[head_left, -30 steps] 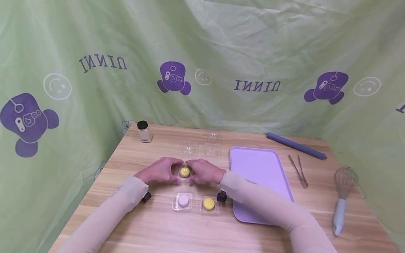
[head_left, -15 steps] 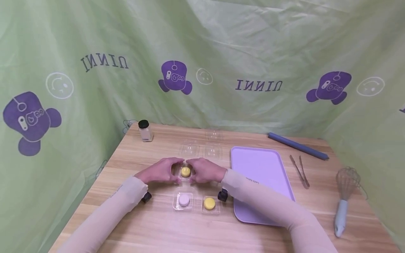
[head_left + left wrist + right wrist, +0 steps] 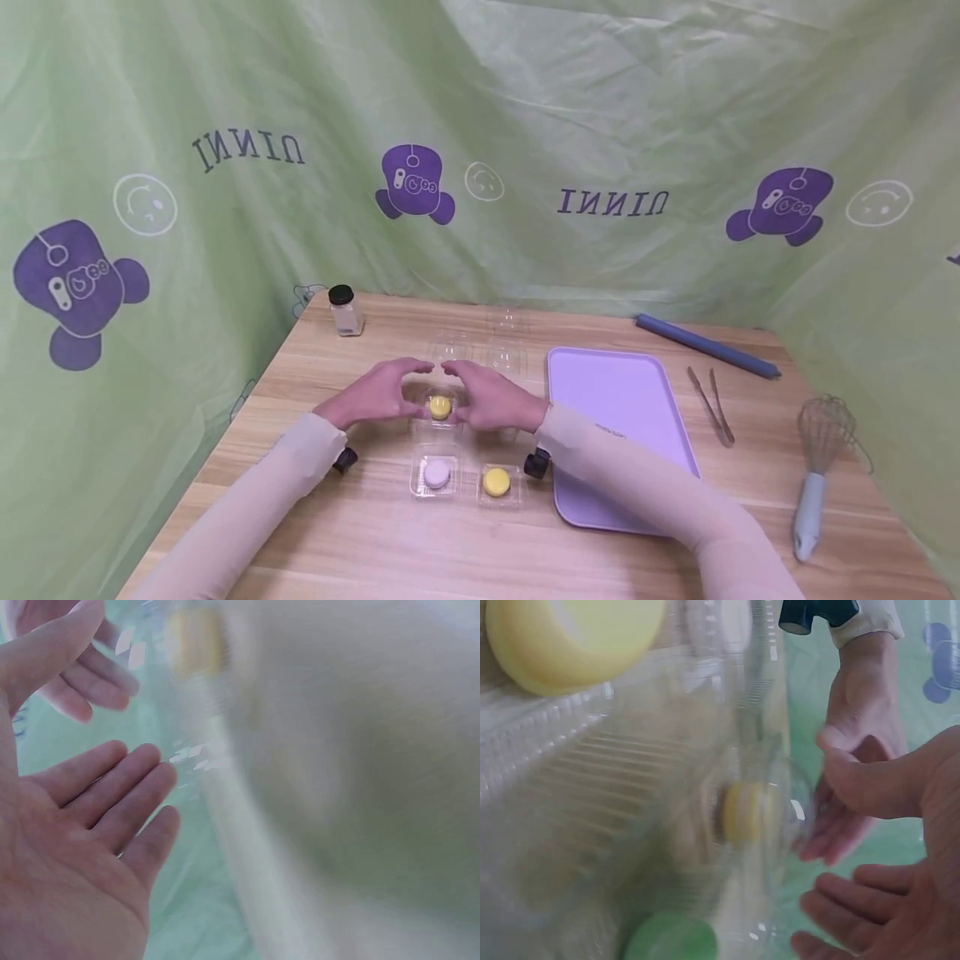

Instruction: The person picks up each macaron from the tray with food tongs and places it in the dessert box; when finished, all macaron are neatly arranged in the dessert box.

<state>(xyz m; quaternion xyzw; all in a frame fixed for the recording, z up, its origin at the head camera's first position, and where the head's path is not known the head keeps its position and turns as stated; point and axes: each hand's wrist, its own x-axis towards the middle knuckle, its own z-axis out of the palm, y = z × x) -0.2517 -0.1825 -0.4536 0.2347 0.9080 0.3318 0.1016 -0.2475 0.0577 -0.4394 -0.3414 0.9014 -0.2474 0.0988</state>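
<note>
A yellow macaron (image 3: 440,407) sits in a small clear plastic box between the two hands, under a clear domed lid (image 3: 801,802). My left hand (image 3: 375,395) is just left of it, fingers extended and apart from the box in the left wrist view. On the other side my right hand (image 3: 495,400) has relaxed fingers and holds nothing. Nearer me, a pale pink macaron (image 3: 437,474) and another yellow macaron (image 3: 496,482) lie in clear trays without lids. A green round piece (image 3: 671,941) shows in the right wrist view, hidden by the right hand in the head view.
Several clear domed lids (image 3: 504,357) lie behind the hands. A purple tray (image 3: 607,392) is to the right, with tongs (image 3: 712,406), a whisk (image 3: 813,475) and a blue rod (image 3: 707,346) beyond it. A black-capped jar (image 3: 346,312) stands at back left.
Both hands have lifted a little off the boxed yellow macaron, and the gap between their fingertips has widened. The box has stayed in place.
</note>
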